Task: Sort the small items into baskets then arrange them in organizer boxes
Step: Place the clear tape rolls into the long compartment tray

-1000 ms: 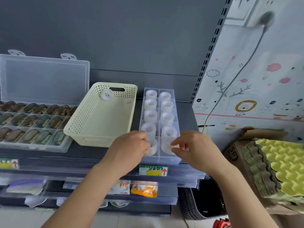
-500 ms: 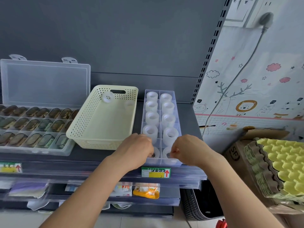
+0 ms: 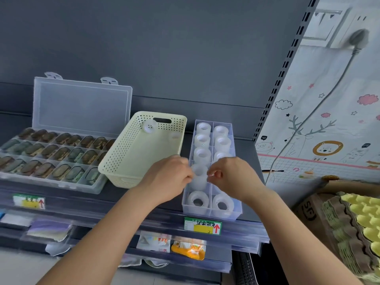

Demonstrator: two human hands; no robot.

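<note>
A clear organizer box (image 3: pixel 239 210) stands on the shelf, with white tape rolls in two columns. Both front compartments hold a roll lying flat (image 3: pixel 198 200). My left hand (image 3: pixel 170 178) and my right hand (image 3: pixel 234 176) meet over the fourth row from the back. Their curled fingertips pinch an upright tape roll (image 3: pixel 199 176) from either side. My right hand hides the compartment beside it. Left of the box sits a cream perforated basket (image 3: pixel 123 159) with two tape rolls (image 3: pixel 149 126) at its far end.
At the left stands an open clear compartment box (image 3: pixel 51 185) filled with brown-green oval items, its lid up. Egg cartons (image 3: pixel 362 227) in a cardboard box (image 3: pixel 308 208) sit at the right. A price label (image 3: pixel 202 226) hangs below the shelf edge, above drawers of packets.
Both hands have left the front compartments, where two rolls now lie, and moved back one row to an upright roll.
</note>
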